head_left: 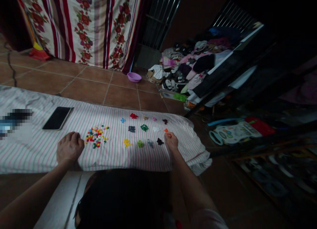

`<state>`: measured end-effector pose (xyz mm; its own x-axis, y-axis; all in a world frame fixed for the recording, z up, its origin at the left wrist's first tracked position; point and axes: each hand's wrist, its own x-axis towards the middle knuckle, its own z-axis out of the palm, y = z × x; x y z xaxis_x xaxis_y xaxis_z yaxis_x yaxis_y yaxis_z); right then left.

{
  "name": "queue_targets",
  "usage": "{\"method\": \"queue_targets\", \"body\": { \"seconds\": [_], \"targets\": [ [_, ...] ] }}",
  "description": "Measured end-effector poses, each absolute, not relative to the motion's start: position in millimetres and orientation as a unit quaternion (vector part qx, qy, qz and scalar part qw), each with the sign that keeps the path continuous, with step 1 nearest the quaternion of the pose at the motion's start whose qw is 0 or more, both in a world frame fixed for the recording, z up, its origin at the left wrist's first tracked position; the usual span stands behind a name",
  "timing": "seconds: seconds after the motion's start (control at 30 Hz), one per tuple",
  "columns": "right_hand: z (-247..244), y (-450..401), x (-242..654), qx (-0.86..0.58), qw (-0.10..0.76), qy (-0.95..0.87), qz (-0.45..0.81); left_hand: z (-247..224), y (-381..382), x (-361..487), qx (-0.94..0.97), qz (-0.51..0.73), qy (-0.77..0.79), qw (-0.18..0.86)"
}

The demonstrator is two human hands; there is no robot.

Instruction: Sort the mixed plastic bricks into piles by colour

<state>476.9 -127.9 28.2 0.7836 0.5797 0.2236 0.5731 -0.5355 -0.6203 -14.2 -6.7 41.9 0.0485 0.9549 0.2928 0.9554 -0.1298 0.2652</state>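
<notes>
My right hand (172,141) reaches to the right side of the striped cloth, thumb and fingers pinched at a small orange piece (165,130). Whether other orange pieces lie under the fingertips is hidden. My left hand (70,145) rests curled on the cloth, its fingertips hidden beneath it. Just right of it spreads a mixed heap of tiny coloured plastic pieces (97,136). Single-colour groups lie between the hands, among them red pieces (133,116), dark green pieces (144,127), yellow pieces (127,142), white pieces (156,129) and black pieces (159,141).
A phone (57,118) lies on the striped cloth (111,156), left of the heap; a blurred-out patch (15,126) is farther left. Beyond the tiled floor stand a purple basin (134,77) and piled clothes (188,63). A floral curtain (94,27) hangs behind.
</notes>
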Motion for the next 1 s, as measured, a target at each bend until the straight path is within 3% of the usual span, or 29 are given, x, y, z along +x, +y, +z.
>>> {"method": "queue_targets", "body": {
  "seconds": [0.17, 0.47, 0.77, 1.0],
  "targets": [
    [34, -131, 503, -0.915, 0.238, -0.325, -0.019, 41, -5, -14, -0.724, -0.188, -0.664, 0.000],
    [24, -114, 527, -0.925, 0.173, -0.337, -0.001, 38, -3, -15, -0.720, -0.192, -0.667, -0.004],
    [22, -116, 530, -0.918, 0.186, -0.348, 0.034, 34, -2, -16, -0.723, -0.195, -0.663, 0.001],
    [18, -120, 533, -0.889, 0.255, -0.378, 0.035, 36, -2, -15, -0.721, -0.195, -0.665, -0.002]
  ]
}}
